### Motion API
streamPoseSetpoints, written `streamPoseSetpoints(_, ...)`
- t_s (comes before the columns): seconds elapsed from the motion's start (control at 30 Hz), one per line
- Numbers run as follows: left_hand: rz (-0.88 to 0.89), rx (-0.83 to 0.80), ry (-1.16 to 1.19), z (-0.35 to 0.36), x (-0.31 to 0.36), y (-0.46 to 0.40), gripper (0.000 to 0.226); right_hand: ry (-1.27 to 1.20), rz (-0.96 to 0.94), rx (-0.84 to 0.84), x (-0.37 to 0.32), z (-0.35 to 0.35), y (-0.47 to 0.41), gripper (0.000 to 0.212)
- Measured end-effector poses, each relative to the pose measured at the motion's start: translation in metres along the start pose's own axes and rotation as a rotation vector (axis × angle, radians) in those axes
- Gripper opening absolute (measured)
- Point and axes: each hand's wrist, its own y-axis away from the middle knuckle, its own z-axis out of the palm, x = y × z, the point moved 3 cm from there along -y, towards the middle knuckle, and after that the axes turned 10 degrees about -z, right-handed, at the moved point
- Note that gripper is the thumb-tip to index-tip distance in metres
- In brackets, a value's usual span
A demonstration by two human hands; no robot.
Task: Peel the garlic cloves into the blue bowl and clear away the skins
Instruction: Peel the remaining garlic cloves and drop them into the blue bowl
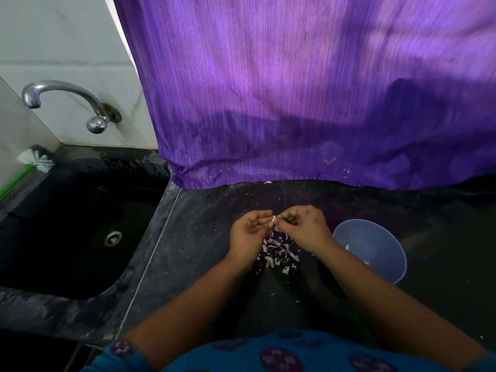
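A small pale garlic clove [273, 220] is held between both hands above the dark counter. My left hand [248, 234] grips it from the left with curled fingers. My right hand [304, 228] pinches its skin from the right. Below the hands lies a loose pile of garlic skins [277, 251], white and purplish. The blue bowl [375, 242] stands just right of my right wrist, with a peeled clove or two showing inside, partly hidden by my forearm.
A black sink [80, 224] with a chrome tap [67, 103] lies to the left. A purple curtain [308, 103] hangs down to the back of the counter [201, 237]. A white brush [37, 159] rests at the sink's far left corner.
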Motion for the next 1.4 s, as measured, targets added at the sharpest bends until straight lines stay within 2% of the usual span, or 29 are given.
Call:
streamPoseSetpoints(0.17,0.055,0.083,-0.042,0.003,0.003,0.005,0.026,-0.005,0.002,0.046,-0.005,0.005,0.003,0.005)
streamPoseSetpoints(0.4,0.019,0.048,0.025,0.004,0.002,0.006,0.023,-0.035,0.018,0.016,0.002,0.004,0.003,0.003)
streamPoseSetpoints(0.63,-0.065,0.039,0.158,0.006,0.002,0.005,0.023,-0.369,0.234,0.060,0.014,0.011,0.004,0.021)
streamPoseSetpoints(0.8,-0.078,0.068,0.122,0.001,-0.001,0.005,0.024,-0.183,0.156,0.107,0.017,-0.001,0.007,0.006)
streamPoseSetpoints(0.97,-0.048,0.079,0.067,0.001,0.001,0.007,0.025,-0.075,0.094,0.074,0.014,-0.002,0.005,0.023)
streamPoseSetpoints(1.07,-0.005,0.103,-0.012,0.001,0.003,0.008,0.023,-0.136,0.185,0.126,0.013,-0.001,0.004,0.037)
streamPoseSetpoints(1.2,0.015,0.108,-0.062,0.000,0.003,0.009,0.023,-0.365,0.274,0.120,0.013,0.002,0.001,0.029)
streamPoseSetpoints(1.3,0.046,0.080,-0.085,0.000,0.003,0.009,0.022,-0.368,0.230,0.015,0.013,0.006,0.003,0.005)
streamPoseSetpoints(1.4,0.056,0.053,-0.109,0.001,0.004,0.010,0.024,-0.413,0.240,-0.012,0.015,0.007,0.003,0.006)
